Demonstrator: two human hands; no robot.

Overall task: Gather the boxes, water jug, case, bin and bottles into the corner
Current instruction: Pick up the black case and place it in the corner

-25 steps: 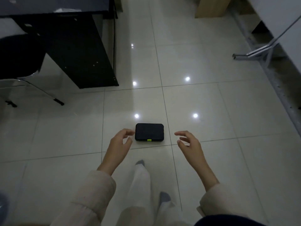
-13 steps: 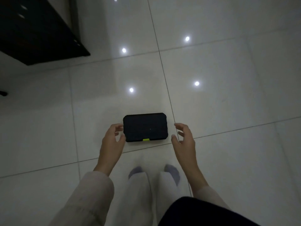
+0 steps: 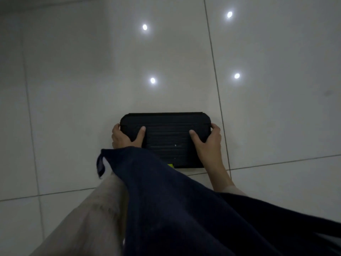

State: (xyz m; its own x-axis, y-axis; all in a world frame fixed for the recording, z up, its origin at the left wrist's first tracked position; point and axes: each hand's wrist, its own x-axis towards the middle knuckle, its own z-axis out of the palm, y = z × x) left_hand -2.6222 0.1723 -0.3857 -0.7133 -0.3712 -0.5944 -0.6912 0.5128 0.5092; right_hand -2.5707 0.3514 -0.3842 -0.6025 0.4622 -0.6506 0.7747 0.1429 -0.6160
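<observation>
Both hands (image 3: 127,137) grip the case (image 3: 166,139), long axis left-right.

Dim and soft – four ceiling-light glares (image 3: 152,80) on glossy floor tiles (image 3: 73,89), corners darkened.

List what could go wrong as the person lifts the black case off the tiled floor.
1. The left hand and right hand grip only the short ends of the ribbed black rectangular case, thumbs on top; it could slip or tip if one side loosens.
2. The hanging dark blue cloth garment covers the case's near left corner and may snag or hide it.
3. The glossy white tiled floor looks slick, so footing could slide while bending.
</observation>
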